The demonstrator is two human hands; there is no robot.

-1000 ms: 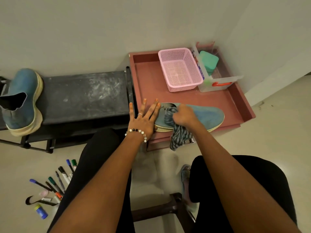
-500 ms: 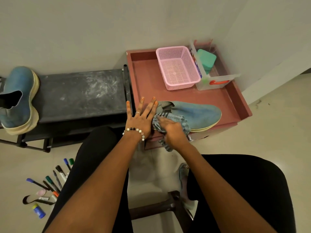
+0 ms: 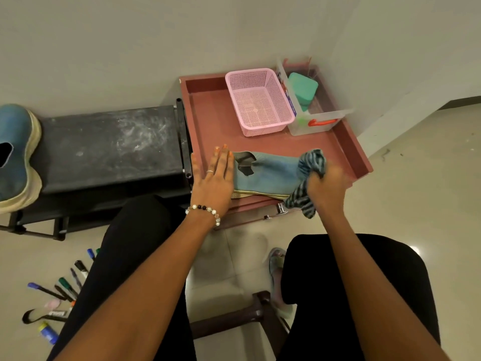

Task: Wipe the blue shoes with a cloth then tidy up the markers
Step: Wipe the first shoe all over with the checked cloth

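One blue shoe [image 3: 270, 175] lies on its side along the front of the reddish tray [image 3: 208, 118]. My left hand [image 3: 214, 178] presses flat on the shoe's heel end, fingers straight. My right hand [image 3: 325, 188] grips a striped blue-grey cloth [image 3: 308, 178] against the shoe's toe end; this hand is motion-blurred. The second blue shoe [image 3: 15, 155] rests on the black bench [image 3: 109, 144] at far left. Several markers [image 3: 65, 287] lie scattered on the floor at lower left, partly hidden by my left leg.
A pink mesh basket [image 3: 257, 100] and a clear box [image 3: 317, 121] holding a teal item [image 3: 303, 91] stand at the tray's back. My legs fill the foreground, with a dark stool [image 3: 257, 311] between them. Walls close in behind and to the right.
My right hand has swept the cloth from the shoe's heel end to its toe end, rightward. My left hand stays pressed on the heel end, its fingers now closer together.
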